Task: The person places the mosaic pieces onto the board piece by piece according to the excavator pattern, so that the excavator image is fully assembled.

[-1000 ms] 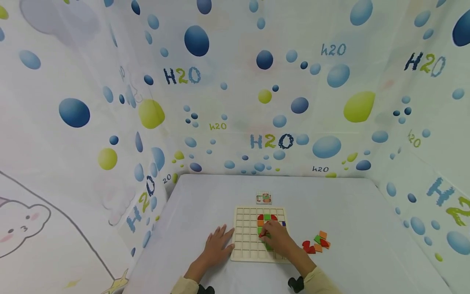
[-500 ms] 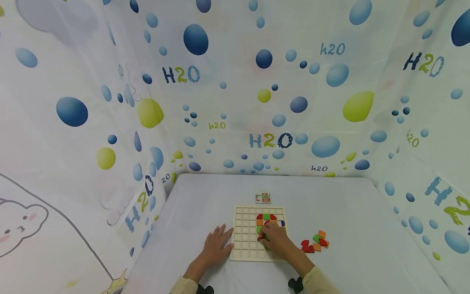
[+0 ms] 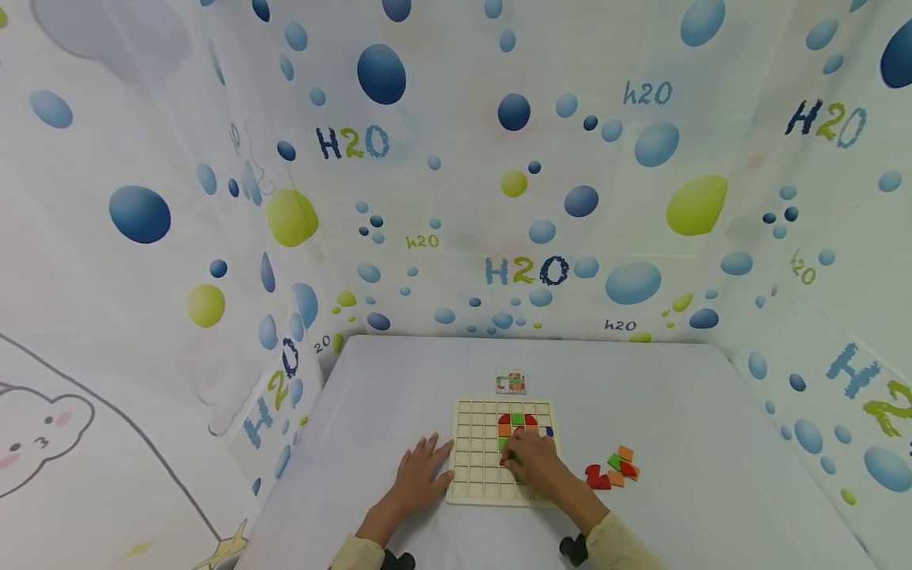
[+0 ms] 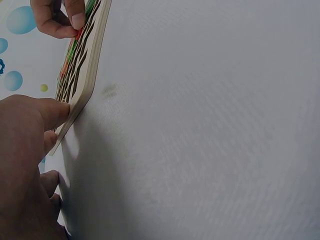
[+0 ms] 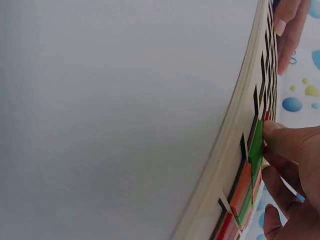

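Touches the left edge of the wooden grid board (image 3: 480, 501) with outstretched fingers of the left hand (image 3: 422, 473); pinches a red tile (image 4: 79, 34) at the board's middle, near a green tile (image 5: 256, 145), with the right hand (image 3: 534, 461). Best, probably, to square to the grid, then press evenly

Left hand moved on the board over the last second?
No, no visible shift: in the head view, the left hand keeps its place at the board's left edge.

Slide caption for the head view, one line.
Left hand at edge of gridded board, right hand pinching red piece at the cells, loose pieces to the right.
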`<action>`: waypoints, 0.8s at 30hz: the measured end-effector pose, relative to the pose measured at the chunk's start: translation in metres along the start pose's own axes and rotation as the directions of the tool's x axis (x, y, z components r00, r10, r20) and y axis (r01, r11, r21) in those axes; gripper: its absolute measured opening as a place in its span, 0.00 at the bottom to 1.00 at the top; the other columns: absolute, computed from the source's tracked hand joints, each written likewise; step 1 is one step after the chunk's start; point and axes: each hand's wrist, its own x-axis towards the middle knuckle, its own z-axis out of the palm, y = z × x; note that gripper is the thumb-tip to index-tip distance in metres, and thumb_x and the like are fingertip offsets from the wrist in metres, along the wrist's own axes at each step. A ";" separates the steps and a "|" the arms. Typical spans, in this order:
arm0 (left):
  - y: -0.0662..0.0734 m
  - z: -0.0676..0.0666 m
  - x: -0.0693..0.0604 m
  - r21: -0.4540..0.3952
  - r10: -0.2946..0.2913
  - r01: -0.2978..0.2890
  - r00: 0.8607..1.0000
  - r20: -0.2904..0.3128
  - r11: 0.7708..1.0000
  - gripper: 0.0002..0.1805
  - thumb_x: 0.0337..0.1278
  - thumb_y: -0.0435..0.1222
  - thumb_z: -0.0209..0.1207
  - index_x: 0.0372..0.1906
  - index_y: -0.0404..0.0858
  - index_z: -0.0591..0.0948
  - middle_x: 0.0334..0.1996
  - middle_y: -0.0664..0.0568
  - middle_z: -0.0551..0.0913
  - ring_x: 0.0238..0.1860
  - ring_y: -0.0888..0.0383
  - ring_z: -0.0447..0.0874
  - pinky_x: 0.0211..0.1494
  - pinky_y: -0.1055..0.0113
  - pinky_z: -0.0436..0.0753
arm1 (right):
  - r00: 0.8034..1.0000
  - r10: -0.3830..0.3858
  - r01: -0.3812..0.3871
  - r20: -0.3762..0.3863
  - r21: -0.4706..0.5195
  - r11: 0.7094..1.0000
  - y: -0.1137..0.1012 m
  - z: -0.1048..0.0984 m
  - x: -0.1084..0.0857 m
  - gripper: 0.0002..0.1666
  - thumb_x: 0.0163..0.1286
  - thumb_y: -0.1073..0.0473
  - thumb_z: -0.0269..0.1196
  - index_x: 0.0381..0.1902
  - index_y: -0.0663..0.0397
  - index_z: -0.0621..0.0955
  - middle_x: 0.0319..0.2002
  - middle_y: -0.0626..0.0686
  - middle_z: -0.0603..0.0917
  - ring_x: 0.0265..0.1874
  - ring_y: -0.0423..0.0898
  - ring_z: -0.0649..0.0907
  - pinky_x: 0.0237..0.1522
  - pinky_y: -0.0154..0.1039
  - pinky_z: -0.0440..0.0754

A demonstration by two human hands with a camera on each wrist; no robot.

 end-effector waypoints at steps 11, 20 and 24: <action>-0.001 0.001 0.002 0.006 -0.031 0.031 0.999 0.023 0.999 0.32 0.76 0.46 0.58 0.78 0.39 0.71 0.80 0.31 0.62 0.80 0.26 0.55 0.77 0.23 0.52 | 0.997 -0.058 0.061 0.054 -0.062 0.996 -0.001 -0.007 0.003 0.06 0.68 0.57 0.75 0.42 0.42 0.88 0.42 0.45 0.83 0.46 0.48 0.79 0.41 0.45 0.74; 0.000 -0.002 0.003 0.015 -0.032 0.032 0.999 0.027 0.999 0.31 0.75 0.45 0.59 0.77 0.39 0.72 0.79 0.32 0.63 0.80 0.27 0.56 0.76 0.24 0.53 | 0.995 -0.044 0.049 0.088 -0.053 0.997 0.001 -0.008 0.005 0.07 0.69 0.56 0.74 0.43 0.43 0.88 0.44 0.45 0.84 0.51 0.50 0.80 0.48 0.51 0.78; 0.001 -0.002 0.003 0.030 -0.043 0.041 0.998 0.038 0.999 0.31 0.76 0.46 0.59 0.77 0.40 0.72 0.80 0.33 0.63 0.80 0.28 0.56 0.77 0.25 0.54 | 0.997 -0.026 0.027 0.078 -0.012 1.000 0.005 -0.012 0.005 0.09 0.68 0.58 0.75 0.44 0.47 0.86 0.49 0.49 0.85 0.53 0.54 0.81 0.52 0.60 0.78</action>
